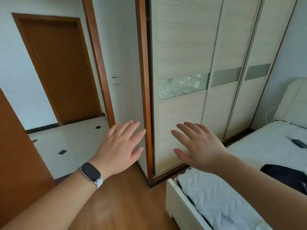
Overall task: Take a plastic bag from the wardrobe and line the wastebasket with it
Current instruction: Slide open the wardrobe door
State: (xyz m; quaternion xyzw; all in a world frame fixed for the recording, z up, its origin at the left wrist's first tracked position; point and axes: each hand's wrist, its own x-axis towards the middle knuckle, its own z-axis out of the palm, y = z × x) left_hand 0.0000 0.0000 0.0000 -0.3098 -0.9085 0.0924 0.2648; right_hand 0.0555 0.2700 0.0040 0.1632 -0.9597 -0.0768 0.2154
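A tall wardrobe (186,52) with cream sliding doors and a band of patterned glass fills the wall ahead; its doors are shut. My left hand (118,147), a smartwatch on its wrist, reaches out flat with fingers spread, just left of the wardrobe's brown side frame. My right hand (197,146) is stretched out flat with fingers spread in front of the lower part of the nearest door; I cannot tell if it touches it. Both hands hold nothing. No plastic bag and no wastebasket are in view.
A white bed (216,201) with a quilted mattress stands close on the right, a dark object (285,178) and a small black device (299,143) lying on it. A doorway on the left leads to a tiled hall and a shut brown door (61,72). Wooden floor (126,205) lies below me.
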